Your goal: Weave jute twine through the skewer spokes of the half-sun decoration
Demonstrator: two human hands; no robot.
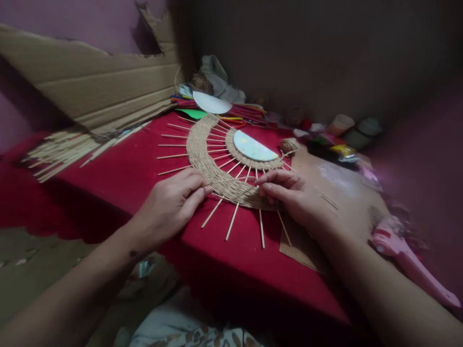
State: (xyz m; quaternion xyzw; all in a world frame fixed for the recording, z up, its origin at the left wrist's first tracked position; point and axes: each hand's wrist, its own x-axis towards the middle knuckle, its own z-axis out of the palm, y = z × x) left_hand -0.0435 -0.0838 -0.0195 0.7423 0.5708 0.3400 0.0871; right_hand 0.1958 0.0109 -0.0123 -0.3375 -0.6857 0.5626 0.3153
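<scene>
Twine weaving on stick spokes, near the red table's front edge.
Left hand pinches twine, right hand presses the band (keep tension even, rows snug).

Counts, head view:
- Hands: 2, left hand and right hand, both on the near edge of the woven piece.
- Woven jute sunburst piece: 1, centre of the table.
- Mirror disc in its middle: 1.
- Jute twine ball: 1, just right of the disc.
- Stick pile: 1 pile, far left; sticks too blurred to count.
- Corrugated cardboard sheet: 1 large, far left.
- Flat brown card: 1, right.
- Pink tool: 1, near right.
- White paper disc: 1, far.
- Green paper piece: 1, beside it.
- Small jars far right: at least 2, blurred.
</scene>
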